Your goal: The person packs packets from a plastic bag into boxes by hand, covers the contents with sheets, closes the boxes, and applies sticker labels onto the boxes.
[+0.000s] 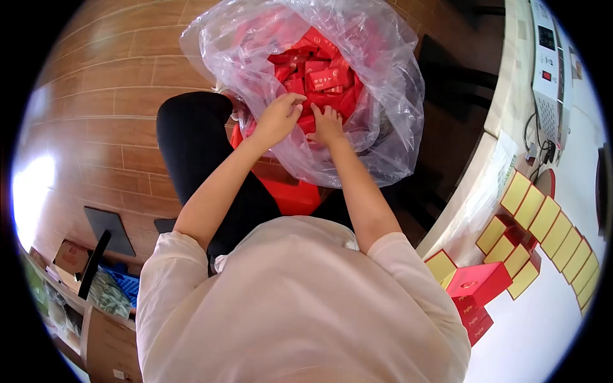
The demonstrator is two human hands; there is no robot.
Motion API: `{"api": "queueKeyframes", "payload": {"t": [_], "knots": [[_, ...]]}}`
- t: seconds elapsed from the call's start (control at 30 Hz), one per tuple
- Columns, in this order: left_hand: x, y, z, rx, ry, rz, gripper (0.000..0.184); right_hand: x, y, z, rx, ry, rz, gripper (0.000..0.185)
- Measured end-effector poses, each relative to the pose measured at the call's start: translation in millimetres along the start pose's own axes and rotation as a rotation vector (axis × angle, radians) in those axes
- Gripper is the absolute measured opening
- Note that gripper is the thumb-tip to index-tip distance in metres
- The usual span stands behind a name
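A large clear plastic bag (391,137) stands in front of me with its mouth wide. Inside lies a heap of small red packets (329,79) with pale print. My left hand (280,119) is at the near left side of the heap, its fingers stretched and slightly curved, with nothing visible in them. Beside it, my right hand (328,125) rests against the red material at the near edge, fingers apart. What lies beneath its palm is hidden.
To the right, a white table (533,338) carries open boxes with yellow insides (543,220), a stack of red boxes (479,284) and a white machine (548,83) with a cable. A red stool (290,195) shows below the bag. Cartons (71,258) stand at the lower left.
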State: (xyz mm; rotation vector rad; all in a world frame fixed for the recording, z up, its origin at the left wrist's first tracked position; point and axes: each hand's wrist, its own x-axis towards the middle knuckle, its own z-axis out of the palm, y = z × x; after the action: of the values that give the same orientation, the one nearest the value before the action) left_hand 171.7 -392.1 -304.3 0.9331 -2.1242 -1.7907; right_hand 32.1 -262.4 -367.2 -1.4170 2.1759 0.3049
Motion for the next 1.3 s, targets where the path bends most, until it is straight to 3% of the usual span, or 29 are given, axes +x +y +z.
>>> {"api": "queueKeyframes", "payload": {"t": [0.03, 0.1, 0.17, 0.2, 0.27, 0.47, 0.57, 0.6, 0.63, 0.67, 0.73, 0.77, 0.83, 0.9, 0.97, 1.0, 1.07, 1.2, 1.3], "knots": [[1.7, -7.3, 2.7, 0.000, 0.012, -0.042, 0.028, 2.4, -1.8, -0.6, 0.037, -0.189, 0.033, 0.089], [-0.1, -22.0, 4.1, 0.003, 0.014, -0.091, 0.029, 1.6, -5.1, 0.1, 0.056, -0.256, 0.006, 0.088], [-10.8, -35.9, -0.1, 0.595, -0.088, -0.117, 0.025, 2.6, -7.4, 0.1, 0.067, -0.317, -0.032, 0.086], [-13.8, -38.1, -2.3, 0.593, -0.091, -0.125, 0.025, 2.6, -8.2, 1.0, 0.083, -0.316, -0.020, 0.082], [-19.6, -40.8, -6.3, 0.715, -0.276, -0.330, 0.028, 2.7, -11.3, 1.4, 0.098, -0.320, -0.011, 0.078], [-16.9, -42.6, -11.8, 0.645, -0.086, -0.278, 0.028, 3.1, -9.7, 26.5, 0.006, -0.410, -0.126, 0.063], [-15.5, -49.4, -8.2, 0.601, -0.018, -0.219, 0.027, -4.0, 6.4, 18.0, 0.222, -0.295, -0.046, 0.058], [-15.3, -47.6, -8.8, 0.596, -0.012, -0.216, 0.027, -5.9, 15.2, 12.9, 0.348, -0.159, 0.027, 0.055], [-14.8, -44.2, -9.2, 0.530, 0.000, -0.224, 0.027, -11.3, 20.3, -2.1, 0.472, -0.020, 0.103, 0.052], [-14.1, -40.1, -7.8, 0.462, 0.012, -0.229, 0.027, -16.9, 29.2, -19.2, 0.624, 0.016, 0.219, 0.038], [-12.7, -40.0, -5.2, 0.369, 0.040, -0.170, 0.028, -29.4, 45.5, -42.3, 1.400, -0.008, 0.490, 0.033], [-11.6, -38.7, -3.4, 0.286, 0.067, -0.119, 0.029, -36.5, 53.1, -54.5, 1.390, 0.007, 0.488, 0.033], [-9.0, -20.4, -8.5, 0.247, 0.050, -0.151, 0.031, -54.5, 61.4, -78.3, 1.901, 0.077, 0.396, 0.031], [-7.0, -16.0, -8.8, 0.214, 0.039, -0.186, 0.033, -69.9, 62.3, -91.3, 2.066, 0.120, 0.304, 0.033], [-5.2, -31.4, -2.7, -0.147, 0.009, -0.210, 0.042, -85.7, 65.0, -96.3, 2.353, 0.133, 0.214, 0.032], [-8.8, -19.7, -6.1, -0.148, 0.014, -0.204, 0.042, -92.3, 64.4, -95.7, 2.350, 0.134, 0.205, 0.032], [-25.8, 22.8, -17.8, -0.603, -0.151, -0.315, 0.053, -106.4, 61.8, -93.4, 2.573, 0.005, 0.023, 0.031], [-52.3, 51.1, -17.6, -0.698, -0.297, -0.235, 0.058, -124.6, 39.1, -94.4, 2.627, 0.029, -0.089, 0.029], [-70.8, 49.8, 6.0, -1.038, -0.233, -0.226, 0.058, -129.6, 19.4, -101.1, 2.756, -0.040, -0.172, 0.026]]}}
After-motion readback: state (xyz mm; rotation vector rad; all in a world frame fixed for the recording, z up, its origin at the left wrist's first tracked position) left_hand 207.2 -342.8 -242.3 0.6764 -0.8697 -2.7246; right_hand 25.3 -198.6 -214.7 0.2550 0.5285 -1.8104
